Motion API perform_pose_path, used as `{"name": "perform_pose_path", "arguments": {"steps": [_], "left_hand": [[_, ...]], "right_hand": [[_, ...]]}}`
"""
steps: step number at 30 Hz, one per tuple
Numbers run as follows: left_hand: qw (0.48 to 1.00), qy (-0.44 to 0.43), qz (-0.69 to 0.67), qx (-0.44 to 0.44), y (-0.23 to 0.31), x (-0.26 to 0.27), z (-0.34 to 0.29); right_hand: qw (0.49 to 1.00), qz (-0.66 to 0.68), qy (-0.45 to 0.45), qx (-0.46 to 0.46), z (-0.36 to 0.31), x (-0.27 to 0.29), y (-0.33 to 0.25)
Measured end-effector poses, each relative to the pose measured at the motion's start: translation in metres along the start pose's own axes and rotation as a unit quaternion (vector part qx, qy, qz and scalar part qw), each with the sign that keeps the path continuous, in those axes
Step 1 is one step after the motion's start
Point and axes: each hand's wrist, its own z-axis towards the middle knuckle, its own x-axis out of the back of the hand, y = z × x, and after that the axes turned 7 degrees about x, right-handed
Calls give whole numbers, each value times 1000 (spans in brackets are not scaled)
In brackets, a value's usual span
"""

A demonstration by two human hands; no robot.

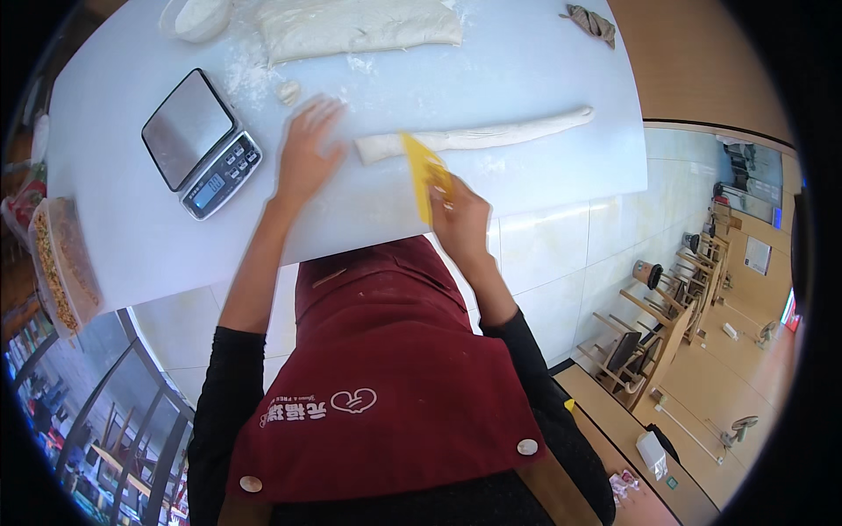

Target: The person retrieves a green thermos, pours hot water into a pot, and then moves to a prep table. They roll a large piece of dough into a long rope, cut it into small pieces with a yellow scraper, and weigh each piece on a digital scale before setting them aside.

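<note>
A long roll of pale dough (491, 135) lies across the right half of the white work table (544, 79). My right hand (460, 215) grips a yellow dough scraper (419, 175), whose upper tip is at the roll's left end. Whether the blade touches the dough, I cannot tell. My left hand (309, 145), slightly blurred, is held over the table left of the roll, fingers stretched and nothing in them. Just above its fingertips sits a small dough piece (288, 92). Left of that hand stands a digital kitchen scale (189, 131) with a bare metal plate.
A large slab of dough (360, 26) rests at the table's far side amid scattered flour. Beside it is a white bowl (197, 17). A crumpled brown cloth (590, 24) lies far right. At the left edge stands a clear container of crumbly food (66, 263).
</note>
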Motion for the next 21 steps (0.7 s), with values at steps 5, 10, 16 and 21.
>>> {"name": "perform_pose_path", "arguments": {"steps": [5, 10, 16, 21], "left_hand": [[999, -4, -29, 24, 20, -48, -27], [1000, 9, -17, 16, 13, -55, -29], [999, 33, -27, 14, 19, -54, -27], [1000, 17, -12, 9, 12, -59, -29]], "right_hand": [[997, -30, -69, -4, 26, -26, -17], [994, -64, -91, 3, 35, -29, -19], [991, -99, -88, 9, 38, -34, -19], [972, -165, -165, -23, 56, -43, -17]]}}
